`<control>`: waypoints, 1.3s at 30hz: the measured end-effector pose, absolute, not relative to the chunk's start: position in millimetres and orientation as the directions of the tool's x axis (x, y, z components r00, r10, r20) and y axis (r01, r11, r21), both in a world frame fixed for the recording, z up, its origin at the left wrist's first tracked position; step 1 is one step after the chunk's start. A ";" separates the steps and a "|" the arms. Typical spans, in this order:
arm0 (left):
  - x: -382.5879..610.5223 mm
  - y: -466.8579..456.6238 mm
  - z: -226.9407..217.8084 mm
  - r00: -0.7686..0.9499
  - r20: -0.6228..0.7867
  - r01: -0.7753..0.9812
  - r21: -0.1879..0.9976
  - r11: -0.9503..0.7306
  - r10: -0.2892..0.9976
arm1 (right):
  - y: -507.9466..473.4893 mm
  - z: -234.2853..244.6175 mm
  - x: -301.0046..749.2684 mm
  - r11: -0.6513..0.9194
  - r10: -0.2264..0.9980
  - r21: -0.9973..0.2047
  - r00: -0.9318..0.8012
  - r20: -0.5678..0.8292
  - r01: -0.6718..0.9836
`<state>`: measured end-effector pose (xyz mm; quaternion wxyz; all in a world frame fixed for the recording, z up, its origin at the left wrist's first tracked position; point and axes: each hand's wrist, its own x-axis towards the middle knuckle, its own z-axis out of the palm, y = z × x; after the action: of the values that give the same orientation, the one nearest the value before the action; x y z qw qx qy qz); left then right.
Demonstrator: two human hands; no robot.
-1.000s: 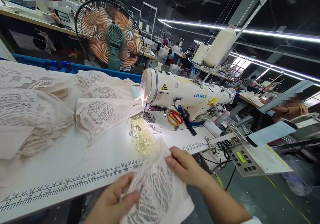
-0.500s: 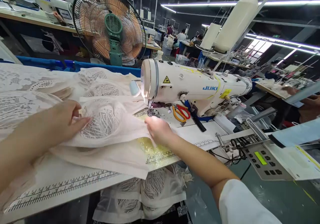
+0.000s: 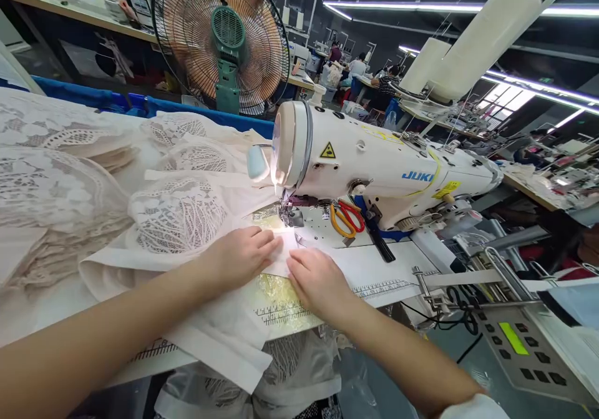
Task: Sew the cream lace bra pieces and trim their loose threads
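A white lace bra [image 3: 180, 216] lies across the machine bed, its cup spread out on the left and one band end in front of the needle. My left hand [image 3: 238, 253] is closed on that band end, thumb and fingers pressed together at the cloth. Close by on the right, my right hand [image 3: 322, 281] pinches the edge of the same band. Just beyond both hands is the presser foot [image 3: 291, 216] of a white sewing machine [image 3: 360, 157], with its lamp lit. I cannot tell whether the foot is down on the cloth.
Orange and red-handled snips [image 3: 346, 219] lie right of the needle. More lace pieces [image 3: 60, 182] are stacked at left. A fan [image 3: 227, 38] stands behind, thread cones [image 3: 486, 38] rise at upper right, and a control panel [image 3: 519, 350] sits at lower right. Finished-looking lace pieces [image 3: 299, 369] hang below the edge.
My left hand has moved right from the lace cup to the band end near the needle. My right hand has shifted slightly nearer me. The view has turned a little.
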<state>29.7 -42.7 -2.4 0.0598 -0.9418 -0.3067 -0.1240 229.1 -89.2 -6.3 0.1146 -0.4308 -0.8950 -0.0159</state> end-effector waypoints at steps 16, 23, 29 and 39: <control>39.4 -29.7 7.1 0.558 0.037 0.822 -0.165 -0.546 0.829 | -98.4 -23.4 231.6 0.694 0.707 -0.171 -0.617 0.345 0.700; 39.9 -20.8 13.2 0.545 -0.007 0.826 -0.167 -0.538 0.839 | -92.2 -19.4 227.5 0.658 0.749 -0.198 -0.604 0.272 0.727; 41.5 -11.7 8.7 0.676 0.058 0.737 -0.074 -0.672 0.735 | -97.4 -14.3 226.5 0.639 0.764 -0.172 -0.593 0.255 0.749; 37.5 -8.5 7.2 0.699 0.027 0.715 -0.042 -0.697 0.715 | -112.2 -16.8 233.5 0.667 0.745 -0.257 -0.637 0.197 0.700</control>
<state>37.5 -8.5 7.2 0.0248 -0.9213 -0.3881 -0.0042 233.5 -112.2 -16.8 0.1442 -0.4006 -0.9014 0.0786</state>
